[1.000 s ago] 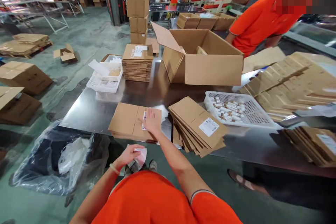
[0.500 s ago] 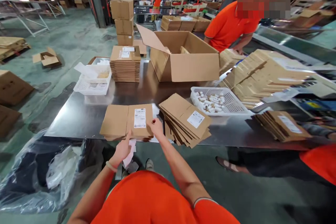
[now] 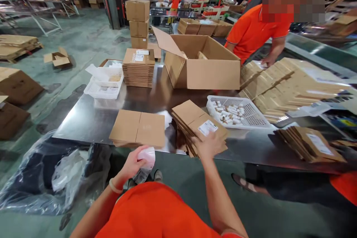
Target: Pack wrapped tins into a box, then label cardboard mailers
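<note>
My left hand (image 3: 133,163) is closed on a strip of white label paper (image 3: 147,157), held just off the table's front edge. Behind it lies a stack of flattened cartons (image 3: 152,128), the top one plain brown with no label. To the right, my right hand (image 3: 206,145) rests on a second, fanned stack of flattened cartons (image 3: 189,113). Its fingers look spread over the top carton and are somewhat blurred by motion. They touch the lower part of a white label (image 3: 208,127) stuck on that carton.
A white basket (image 3: 255,117) of small white-and-brown items stands behind the right stack. Farther back are a large open box (image 3: 213,74), a tall carton stack (image 3: 138,72) and white trays (image 3: 107,93). A co-worker (image 3: 248,26) handles cartons at right; another person's leg (image 3: 290,186) shows below.
The labelled carton is gone from the left stack's top, and my right hand has moved right onto the fanned stack. My left hand has come off the carton and lifted the label paper.
</note>
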Demonstrator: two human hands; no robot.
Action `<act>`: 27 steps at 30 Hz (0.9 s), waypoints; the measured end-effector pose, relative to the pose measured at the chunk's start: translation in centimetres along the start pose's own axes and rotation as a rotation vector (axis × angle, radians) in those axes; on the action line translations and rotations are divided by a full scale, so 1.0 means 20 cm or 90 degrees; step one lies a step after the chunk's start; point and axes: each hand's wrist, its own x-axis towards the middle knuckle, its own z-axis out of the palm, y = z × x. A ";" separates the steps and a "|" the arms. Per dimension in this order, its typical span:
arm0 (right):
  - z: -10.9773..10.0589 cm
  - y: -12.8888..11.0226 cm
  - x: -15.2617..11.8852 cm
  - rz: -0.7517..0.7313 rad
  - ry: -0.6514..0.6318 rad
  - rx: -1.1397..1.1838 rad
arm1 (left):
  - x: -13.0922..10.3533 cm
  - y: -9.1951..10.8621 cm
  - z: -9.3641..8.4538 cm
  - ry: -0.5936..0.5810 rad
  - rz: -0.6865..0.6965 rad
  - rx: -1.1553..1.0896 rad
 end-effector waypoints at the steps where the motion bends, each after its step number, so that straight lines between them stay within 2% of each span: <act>1: 0.05 -0.09 -0.11 -0.049 -0.120 0.083 | 0.00 0.01 0.01 0.000 -0.004 -0.021; 2: 0.12 -0.19 -0.22 -0.098 -0.235 0.158 | 0.00 0.01 0.01 0.011 -0.011 -0.051; 3: 0.19 -0.28 -0.33 -0.153 -0.448 0.303 | 0.00 0.01 0.01 0.036 -0.018 -0.093; 4: 0.25 -0.35 -0.43 -0.166 -0.628 0.426 | 0.01 0.01 -0.01 0.071 -0.026 -0.140; 6: 0.36 -0.46 -0.58 -0.139 -0.788 0.545 | 0.04 -0.01 -0.05 0.177 -0.045 -0.229; 7: 0.40 -0.50 -0.62 -0.115 -0.800 0.565 | 0.05 -0.02 -0.08 0.245 -0.067 -0.263; 9: 0.44 -0.54 -0.66 -0.071 -0.736 0.578 | 0.06 -0.06 -0.13 0.360 -0.132 -0.315; 11: 0.46 -0.58 -0.65 -0.027 -0.647 0.604 | 0.04 -0.09 -0.14 0.391 -0.192 -0.351; 12: 0.46 -0.60 -0.63 -0.011 -0.608 0.612 | 0.02 -0.11 -0.13 0.368 -0.198 -0.360; 14: 0.46 -0.63 -0.61 0.003 -0.567 0.609 | -0.01 -0.13 -0.09 0.270 -0.157 -0.344; 17: 0.47 -0.66 -0.59 0.025 -0.581 0.588 | -0.03 -0.13 -0.03 0.161 -0.069 -0.235; 20: 0.46 -0.66 -0.57 0.052 -0.600 0.588 | 0.00 -0.11 -0.02 0.148 -0.058 -0.155; 22: 0.45 -0.64 -0.55 0.043 -0.577 0.587 | 0.04 -0.10 -0.02 0.143 -0.067 -0.146; 27: 0.42 -0.60 -0.53 -0.070 -0.412 0.532 | 0.16 -0.07 0.00 0.164 -0.091 -0.132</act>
